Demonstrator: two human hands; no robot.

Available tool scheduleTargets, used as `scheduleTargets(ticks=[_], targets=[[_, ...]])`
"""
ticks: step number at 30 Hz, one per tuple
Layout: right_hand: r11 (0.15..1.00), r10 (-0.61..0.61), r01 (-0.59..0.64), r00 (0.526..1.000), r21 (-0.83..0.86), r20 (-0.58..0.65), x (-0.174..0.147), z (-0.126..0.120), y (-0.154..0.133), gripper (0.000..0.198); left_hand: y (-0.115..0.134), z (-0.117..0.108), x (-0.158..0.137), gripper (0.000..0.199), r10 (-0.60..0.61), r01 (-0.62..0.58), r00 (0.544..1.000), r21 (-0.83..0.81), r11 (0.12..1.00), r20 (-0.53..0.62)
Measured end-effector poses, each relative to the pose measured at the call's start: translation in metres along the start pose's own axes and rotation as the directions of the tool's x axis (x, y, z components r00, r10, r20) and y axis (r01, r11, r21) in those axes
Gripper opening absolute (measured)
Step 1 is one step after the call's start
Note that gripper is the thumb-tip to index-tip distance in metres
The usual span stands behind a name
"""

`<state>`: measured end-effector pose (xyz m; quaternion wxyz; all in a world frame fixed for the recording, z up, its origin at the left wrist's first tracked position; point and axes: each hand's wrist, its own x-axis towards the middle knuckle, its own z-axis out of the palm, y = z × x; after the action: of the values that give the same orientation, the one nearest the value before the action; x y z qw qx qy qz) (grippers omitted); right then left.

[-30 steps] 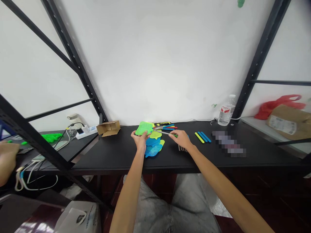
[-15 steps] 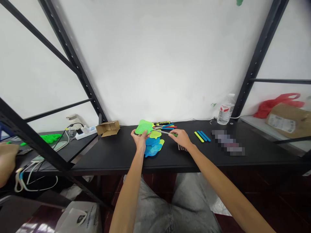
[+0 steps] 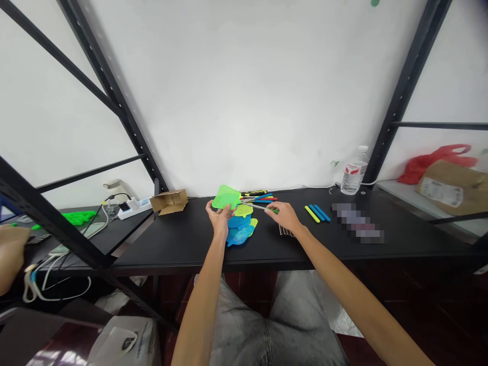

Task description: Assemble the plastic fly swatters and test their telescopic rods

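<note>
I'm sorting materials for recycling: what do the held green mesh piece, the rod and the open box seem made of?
Green mesh piece: likely plastic, given its bright, even colour and perforated sheet.
Rod: perhaps metal, being thin and grey; finish too small to judge.
Open box: apparently cardboard, matte brown with creased flaps.

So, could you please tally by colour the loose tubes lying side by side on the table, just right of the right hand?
Yellow-green tube: 1
Blue tubes: 2
Total: 3
</note>
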<state>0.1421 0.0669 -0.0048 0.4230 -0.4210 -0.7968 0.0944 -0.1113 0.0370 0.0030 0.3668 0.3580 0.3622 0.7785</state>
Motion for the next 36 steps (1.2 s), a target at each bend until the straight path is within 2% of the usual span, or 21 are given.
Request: scheduleTargets(ticks=[36], targets=[[0.999,0.018,-0.02,0.999,0.032,0.045,-0.0014,-0.0044,-0.0028,0.036,-0.0022,-0.0024,-0.0007,0.092,0.025,-0.037,0.991,0.085,0.996,0.135]])
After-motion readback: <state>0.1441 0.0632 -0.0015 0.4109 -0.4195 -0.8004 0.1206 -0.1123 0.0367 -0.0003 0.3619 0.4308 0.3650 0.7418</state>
